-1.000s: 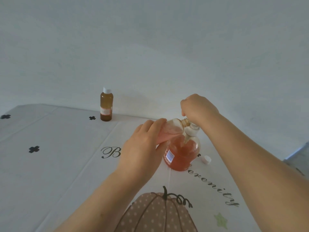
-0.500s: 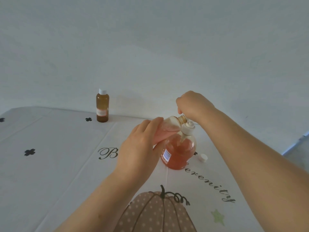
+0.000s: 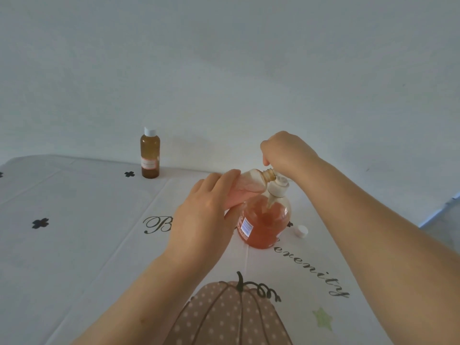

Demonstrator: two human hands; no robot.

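Observation:
A round pump bottle [image 3: 265, 222] of orange liquid stands on the white tablecloth [image 3: 82, 240] at mid table. My left hand [image 3: 204, 215] grips a small clear bottle [image 3: 251, 184], uncapped and tipped sideways, its open mouth right beside the white pump collar [image 3: 278, 186]. My right hand [image 3: 283, 153] is curled over the pump top, fingers closed around the pump head, which they hide. A small white cap [image 3: 301, 231] lies on the cloth just right of the pump bottle.
A brown bottle [image 3: 150, 155] with a white cap stands upright at the back left near the wall. The cloth carries black script, small black flowers, a dotted pumpkin print [image 3: 229, 314] at the front. The table's right edge drops off at far right.
The view has shifted slightly, so everything sits a little lower-left in frame. My hands and the two bottles keep nearly the same pose; the small bottle stays tipped at the pump.

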